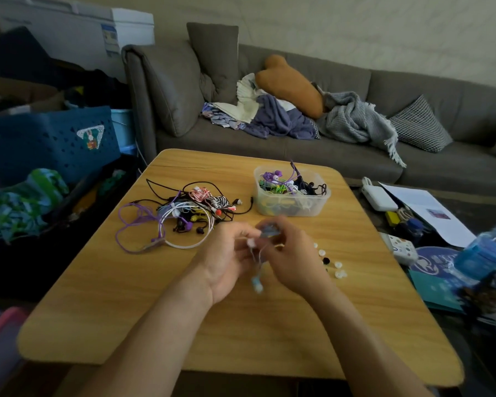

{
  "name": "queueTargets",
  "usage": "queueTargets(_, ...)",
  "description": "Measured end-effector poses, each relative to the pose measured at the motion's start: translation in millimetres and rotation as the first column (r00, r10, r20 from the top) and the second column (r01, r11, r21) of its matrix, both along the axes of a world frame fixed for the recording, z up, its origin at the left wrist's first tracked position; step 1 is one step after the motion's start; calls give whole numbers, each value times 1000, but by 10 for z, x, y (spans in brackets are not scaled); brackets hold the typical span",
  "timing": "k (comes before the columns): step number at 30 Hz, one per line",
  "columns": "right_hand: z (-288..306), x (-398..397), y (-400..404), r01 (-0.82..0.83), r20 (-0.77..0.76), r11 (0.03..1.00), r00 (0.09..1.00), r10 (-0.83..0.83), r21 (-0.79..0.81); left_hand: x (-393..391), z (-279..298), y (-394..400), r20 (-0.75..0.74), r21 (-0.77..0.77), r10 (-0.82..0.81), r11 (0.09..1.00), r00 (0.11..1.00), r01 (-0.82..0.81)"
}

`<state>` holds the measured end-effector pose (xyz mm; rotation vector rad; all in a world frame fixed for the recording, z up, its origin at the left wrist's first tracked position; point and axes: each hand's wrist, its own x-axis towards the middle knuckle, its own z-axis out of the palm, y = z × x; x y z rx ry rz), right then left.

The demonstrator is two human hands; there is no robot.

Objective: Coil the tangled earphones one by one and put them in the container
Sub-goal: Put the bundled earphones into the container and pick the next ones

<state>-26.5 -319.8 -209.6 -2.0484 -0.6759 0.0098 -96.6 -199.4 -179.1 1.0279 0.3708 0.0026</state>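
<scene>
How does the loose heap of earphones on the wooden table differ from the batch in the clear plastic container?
The loose earphone heap sprawls across the wooden table, purple and white loops trailing outward; the container batch sits packed inside the clear plastic container. The heap lies left, the container right. Both hold mixed colours.

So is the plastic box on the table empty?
No, the clear container already holds a heap of earphones in purple, green, black and white, while more lie tangled in a pile on the table beside it.
</scene>
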Motion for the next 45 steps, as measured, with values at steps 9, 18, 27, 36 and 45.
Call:
queueTargets(9, 755, 1067, -219, 328, -219, 864, 940, -260, 383, 191, 80, 143, 109, 470, 87, 873, 990, -128)
queueTargets(18, 1252, 1919, -13, 455, -249, 823, 888, -388, 340, 374, 10, 212, 73, 538, 133, 830, 988, -151)
queueTargets(27, 1417, 2101, 49, 499, -158, 824, 866, -474, 268, 499, 6, 332, 106, 603, 180, 770, 978, -207)
queueTargets(36, 1335, 1974, 61, 452, -129, 878, 891, -436, 159, 527, -54, 353, 106, 627, 218, 742, 970, -235)
queueTargets(45, 599, 1833, 15, 351, 290, 682, 934, -208, -641, 441, -12, 455, 382, 810, 303, 345, 873, -474)
